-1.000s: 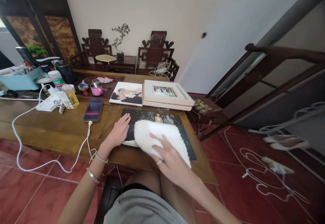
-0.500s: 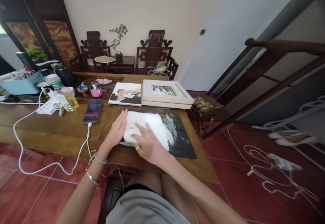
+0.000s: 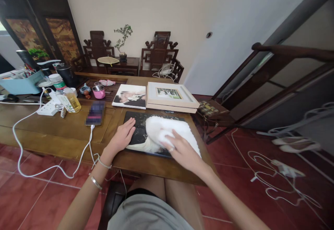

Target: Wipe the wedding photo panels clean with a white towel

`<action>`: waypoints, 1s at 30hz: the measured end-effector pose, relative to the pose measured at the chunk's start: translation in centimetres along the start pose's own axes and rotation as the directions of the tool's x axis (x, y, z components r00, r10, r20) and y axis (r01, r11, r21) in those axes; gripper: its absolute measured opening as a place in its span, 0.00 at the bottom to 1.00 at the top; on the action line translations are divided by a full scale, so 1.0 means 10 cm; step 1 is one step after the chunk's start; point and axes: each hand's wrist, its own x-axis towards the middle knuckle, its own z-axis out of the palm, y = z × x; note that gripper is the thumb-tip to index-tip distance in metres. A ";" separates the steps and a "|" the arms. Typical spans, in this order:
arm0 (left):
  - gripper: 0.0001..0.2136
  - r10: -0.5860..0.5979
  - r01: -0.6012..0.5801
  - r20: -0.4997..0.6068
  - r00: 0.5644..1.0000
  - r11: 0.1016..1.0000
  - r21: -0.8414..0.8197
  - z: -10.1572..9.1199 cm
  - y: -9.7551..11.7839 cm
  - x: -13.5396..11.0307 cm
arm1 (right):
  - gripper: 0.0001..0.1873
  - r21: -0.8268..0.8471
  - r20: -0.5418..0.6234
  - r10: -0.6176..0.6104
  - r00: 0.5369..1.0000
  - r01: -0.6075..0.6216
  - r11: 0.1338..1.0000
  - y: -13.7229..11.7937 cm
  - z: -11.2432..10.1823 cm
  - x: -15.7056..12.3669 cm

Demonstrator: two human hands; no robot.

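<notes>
A dark photo panel point(image 3: 137, 135) lies flat near the front edge of the wooden table, with a pale dress visible in its lower part. Across its middle and right side spreads a fluffy white towel point(image 3: 186, 132), hiding much of the picture. My right hand point(image 3: 180, 150) presses on the towel with a bunched fold of it gripped in the fingers; a ring shows on one finger. On the panel's left edge rests my left hand point(image 3: 124, 135), fingers stretched out and flat, holding nothing.
Behind the panel lie a photo canvas point(image 3: 129, 96) and a stack of light wooden frames point(image 3: 172, 98). To the left are a phone point(image 3: 95, 113) on a white cable, a pink cup point(image 3: 98, 92), a bottle point(image 3: 68, 98), a power strip point(image 3: 48, 108) and a blue box point(image 3: 22, 84).
My right hand has swept the towel rightward over the panel, uncovering its left part and covering the figure on the right. My left hand stays at the left edge.
</notes>
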 end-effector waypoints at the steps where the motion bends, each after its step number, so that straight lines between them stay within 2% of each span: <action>1: 0.20 0.000 0.000 0.003 1.000 1.000 0.012 0.00 0.00 0.00 | 0.15 0.025 -0.023 0.040 0.999 -0.039 0.999 0.06 0.02 0.11; 4: 0.19 -0.013 0.012 0.010 1.000 0.999 0.034 0.01 -0.01 -0.01 | 0.18 0.146 -0.060 0.107 0.992 -0.097 0.985 0.14 0.08 0.51; 8: 0.19 0.006 -0.005 -0.007 1.000 1.000 0.022 0.02 -0.04 -0.01 | 0.19 0.238 -0.048 0.078 0.996 -0.064 0.969 0.05 0.20 1.01; 12: 0.19 0.036 -0.036 -0.017 0.999 0.999 0.006 0.03 -0.08 0.00 | 0.18 0.271 -0.033 0.057 0.998 -0.046 0.961 -0.06 0.31 1.24; 17: 0.18 0.040 -0.040 -0.016 0.999 0.999 -0.005 0.02 -0.07 0.00 | 0.19 0.285 -0.024 0.064 0.998 -0.054 0.957 0.04 0.22 1.06; 26: 0.18 0.033 -0.033 -0.017 0.999 0.999 -0.015 0.03 -0.06 -0.01 | 0.25 0.218 -0.049 0.225 0.973 -0.210 0.953 0.76 -0.16 0.50; 30: 0.18 0.024 -0.024 -0.015 1.000 1.000 -0.006 0.02 -0.05 -0.02 | 0.23 0.176 -0.045 0.244 0.969 -0.233 0.957 0.87 -0.25 0.27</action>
